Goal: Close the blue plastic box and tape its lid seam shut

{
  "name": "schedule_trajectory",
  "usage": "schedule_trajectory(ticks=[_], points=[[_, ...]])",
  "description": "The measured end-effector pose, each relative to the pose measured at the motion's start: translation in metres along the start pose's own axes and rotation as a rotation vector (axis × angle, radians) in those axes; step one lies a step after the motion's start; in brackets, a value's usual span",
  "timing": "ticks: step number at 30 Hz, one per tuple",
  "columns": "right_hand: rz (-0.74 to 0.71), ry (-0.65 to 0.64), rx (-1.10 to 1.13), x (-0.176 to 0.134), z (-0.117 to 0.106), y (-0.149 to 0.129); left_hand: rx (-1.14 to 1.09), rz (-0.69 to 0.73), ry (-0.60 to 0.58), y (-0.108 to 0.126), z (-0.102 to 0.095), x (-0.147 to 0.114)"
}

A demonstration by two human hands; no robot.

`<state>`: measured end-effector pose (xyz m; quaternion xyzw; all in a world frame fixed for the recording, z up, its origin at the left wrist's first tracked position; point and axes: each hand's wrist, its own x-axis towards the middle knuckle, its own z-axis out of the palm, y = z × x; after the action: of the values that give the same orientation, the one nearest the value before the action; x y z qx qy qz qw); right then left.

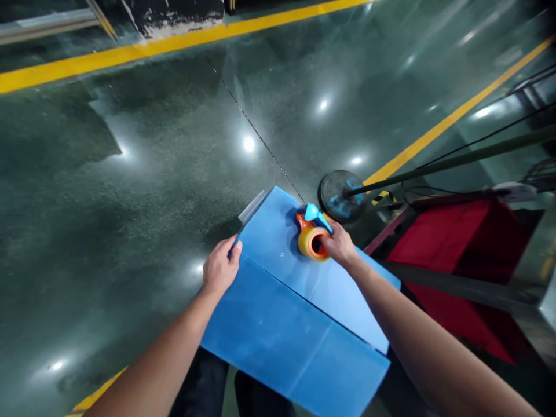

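Carton point(299, 324), blue, flaps closed, sits before me over the green floor point(130, 174); light, stiff board. My left hand point(220, 267) presses its 10 o'clock edge, fingers curled. My right hand point(341, 246) grips the tape dispenser point(313, 234) on the seam.

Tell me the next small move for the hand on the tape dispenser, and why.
Probably draw the tape dispenser back along the seam toward the body. The right hand holds it at the far end of the blue box, whose flaps meet in a line running from it, while the left hand steadies the box's left edge.
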<state>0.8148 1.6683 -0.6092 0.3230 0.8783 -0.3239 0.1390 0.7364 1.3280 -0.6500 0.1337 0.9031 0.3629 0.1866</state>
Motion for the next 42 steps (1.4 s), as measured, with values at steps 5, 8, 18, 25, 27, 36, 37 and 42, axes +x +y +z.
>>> schedule_trajectory(ticks=[5, 8, 18, 25, 27, 36, 37, 42], points=[[0.072, -0.019, 0.071, -0.050, -0.019, -0.008, 0.047, 0.061, -0.086, 0.004, 0.001, -0.007], [0.058, -0.047, 0.164, -0.077, -0.031, -0.032, 0.074, 0.093, -0.095, 0.006, 0.001, -0.011], [-0.362, -0.184, 0.104, -0.134, 0.030, -0.060, 0.056, 0.127, -0.137, 0.014, 0.008, -0.023], [-0.516, -0.147, -0.071, -0.165, 0.060, -0.019, -0.132, 0.083, -0.144, 0.006, 0.015, -0.020], [-0.568, -0.142, -0.079, -0.169, 0.062, -0.014, -0.192, 0.046, -0.146, 0.007, 0.014, -0.019], [-0.738, -0.042, -0.079, -0.177, 0.086, 0.023, -0.676, -0.417, -0.335, 0.050, -0.026, -0.048], [-0.746, -0.038, -0.077, -0.179, 0.086, 0.027, -0.757, -0.473, -0.428, 0.057, -0.028, -0.054], [-0.775, -0.046, -0.083, -0.181, 0.083, 0.034, -1.017, -0.620, -0.611, 0.077, -0.018, -0.064]])
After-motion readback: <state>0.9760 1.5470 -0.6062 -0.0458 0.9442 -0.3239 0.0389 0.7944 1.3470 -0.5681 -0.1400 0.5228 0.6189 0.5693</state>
